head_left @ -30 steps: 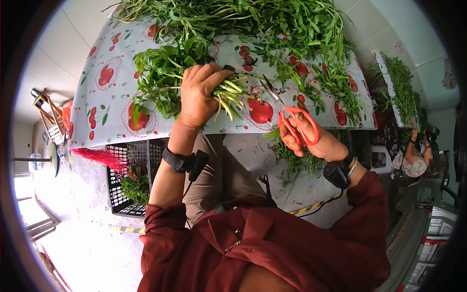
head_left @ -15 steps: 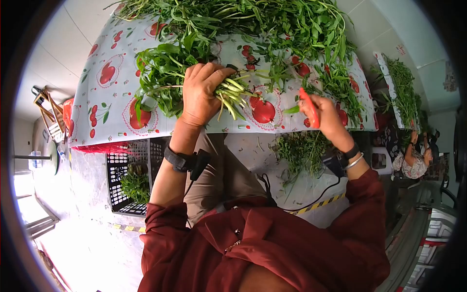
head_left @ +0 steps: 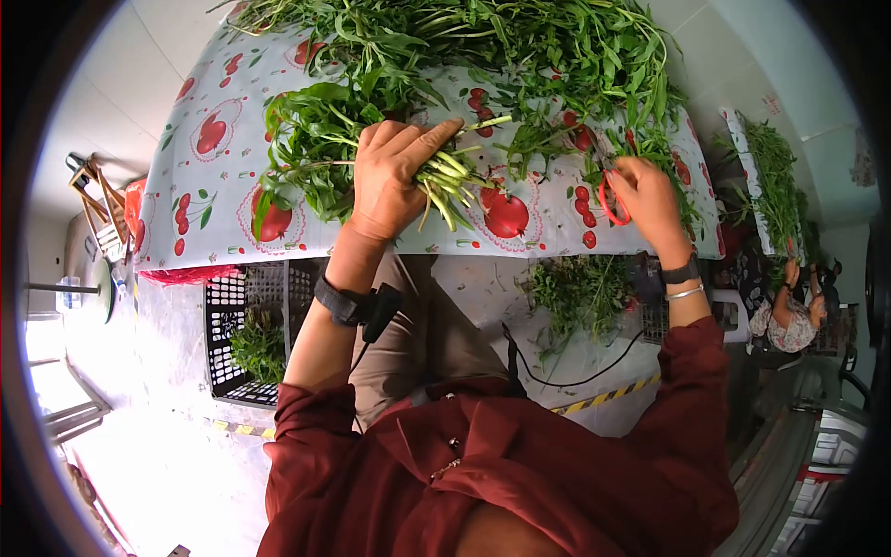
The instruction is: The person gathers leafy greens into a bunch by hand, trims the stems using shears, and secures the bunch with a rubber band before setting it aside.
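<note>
1. A bundle of greens (head_left: 316, 158) lies on the patterned tablecloth (head_left: 548, 223), leaves pointing away from the person's right side and pale stem ends (head_left: 447, 184) fanned out towards it.
2. The bundle is clamped from above by the left hand (head_left: 394, 181); the fingers are wrapped closed over the stalks just behind the stem ends, the forefinger stretched out along them.
3. The red-handled scissors (head_left: 611, 200) are held in the right hand (head_left: 650, 190), well apart from the bundle, on the side of its stem ends; the fingers are curled shut about the handles; the blades are hidden among leaves, so how far they gape cannot be told.
4. The step in hand is judged to be trimming: the stems are gathered and presented, but the scissors are not at them.
5. For a cut, the blades would need to be brought across to the stem ends and opened wide enough to take the whole fan, clear of the forefinger.
6. Beyond the bundle a heap of loose greens (head_left: 520, 46) is spread over the far side of the cloth; below it, under the table edge, a black crate (head_left: 223, 325) and a scatter of trimmings (head_left: 580, 292) are seen; far past the scissors another person (head_left: 789, 311) is seated.
</note>
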Available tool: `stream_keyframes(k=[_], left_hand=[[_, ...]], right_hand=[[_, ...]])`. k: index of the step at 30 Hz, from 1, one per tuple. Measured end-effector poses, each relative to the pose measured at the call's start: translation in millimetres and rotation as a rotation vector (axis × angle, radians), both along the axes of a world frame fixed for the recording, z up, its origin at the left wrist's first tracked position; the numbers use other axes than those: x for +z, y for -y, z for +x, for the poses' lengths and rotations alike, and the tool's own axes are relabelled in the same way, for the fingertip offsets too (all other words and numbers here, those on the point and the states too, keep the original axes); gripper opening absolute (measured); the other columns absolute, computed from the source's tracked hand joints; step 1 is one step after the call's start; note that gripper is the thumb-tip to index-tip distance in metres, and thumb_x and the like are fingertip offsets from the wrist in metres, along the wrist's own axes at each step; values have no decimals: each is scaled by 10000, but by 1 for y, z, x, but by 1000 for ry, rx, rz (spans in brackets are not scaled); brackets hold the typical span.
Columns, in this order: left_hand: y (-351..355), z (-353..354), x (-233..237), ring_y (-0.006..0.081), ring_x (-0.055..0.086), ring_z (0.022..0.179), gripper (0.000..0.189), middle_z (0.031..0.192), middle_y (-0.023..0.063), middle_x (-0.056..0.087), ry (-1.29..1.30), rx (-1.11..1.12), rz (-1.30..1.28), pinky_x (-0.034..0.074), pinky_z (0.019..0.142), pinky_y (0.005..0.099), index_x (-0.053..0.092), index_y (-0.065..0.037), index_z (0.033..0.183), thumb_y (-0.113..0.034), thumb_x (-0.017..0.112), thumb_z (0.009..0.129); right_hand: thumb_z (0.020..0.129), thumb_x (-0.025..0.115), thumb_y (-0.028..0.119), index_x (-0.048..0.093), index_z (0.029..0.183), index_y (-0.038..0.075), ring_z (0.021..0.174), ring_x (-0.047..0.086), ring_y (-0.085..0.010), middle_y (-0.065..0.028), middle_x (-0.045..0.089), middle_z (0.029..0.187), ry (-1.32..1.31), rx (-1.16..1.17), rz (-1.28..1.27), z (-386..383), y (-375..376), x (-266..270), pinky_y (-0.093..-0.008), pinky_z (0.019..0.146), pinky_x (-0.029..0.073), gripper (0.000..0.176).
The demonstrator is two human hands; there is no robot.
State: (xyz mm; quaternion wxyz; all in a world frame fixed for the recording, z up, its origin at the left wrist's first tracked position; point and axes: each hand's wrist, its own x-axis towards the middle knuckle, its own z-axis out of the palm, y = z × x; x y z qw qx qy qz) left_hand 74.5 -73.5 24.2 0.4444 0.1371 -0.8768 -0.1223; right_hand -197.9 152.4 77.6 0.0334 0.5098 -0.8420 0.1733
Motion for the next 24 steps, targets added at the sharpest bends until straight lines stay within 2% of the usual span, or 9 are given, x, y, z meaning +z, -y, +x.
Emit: stream_keyframes(k=[1,3,4,6,9,15,19,20,24], left_hand=[[0,0,1,226,548,825,486,794,8,609,5,-3,3,414,800,349,684,-160,1219,-278,733,749],[-1,0,0,225,550,829,474,801,4,615,12,-2,-5,414,803,349,688,-161,1211,-281,731,755],[0,0,0,224,551,833,461,807,1,620,17,1,-12,415,806,348,691,-162,1203,-285,729,761],[1,-1,-2,223,553,839,454,832,-2,633,18,-10,-15,416,811,347,695,-164,1196,-286,727,760],[1,1,-2,228,557,853,454,919,-4,670,28,-22,-3,420,822,351,705,-169,1171,-292,731,735],[4,-3,-4,215,580,891,445,890,-9,637,-43,-41,-30,429,852,351,703,-173,1125,-252,733,688],[7,-1,-8,219,570,862,402,844,-13,617,15,-69,-7,426,819,349,701,-164,1080,-196,721,680],[7,-2,-7,253,585,828,349,810,25,624,-7,-76,-17,438,789,366,700,-113,1014,-248,724,693],[6,-1,-8,237,577,818,338,804,16,618,-6,-64,-2,427,775,351,705,-131,1023,-253,720,708]], right_hand=[[891,668,254,655,1069,-8,720,650,-234,-146,679,856,4,0,0,10,11,4,-351,683,499,317],[915,662,217,643,1095,-6,695,622,-154,-92,680,830,458,167,-208,35,39,9,-305,647,494,287],[915,662,217,643,1095,-6,695,622,-154,-92,680,830,461,166,-210,48,51,13,-305,647,494,287],[957,611,182,633,1164,22,677,577,-72,-20,646,851,569,310,-165,71,73,20,-229,582,474,263],[939,639,188,635,1096,-10,664,585,-78,-38,666,793,695,391,-146,90,98,23,-263,587,470,252],[899,607,81,643,966,18,556,586,-138,-90,626,651,469,512,-219,107,107,6,-292,540,454,99],[910,600,82,636,977,3,568,570,-122,-88,621,658,522,501,-174,118,103,12,-291,549,453,110],[914,601,85,637,984,0,579,564,-110,-80,612,657,569,488,-139,116,102,12,-289,554,453,116],[942,604,126,655,1013,2,610,542,-58,-19,618,701,704,483,-55,110,98,16,-249,557,444,152]])
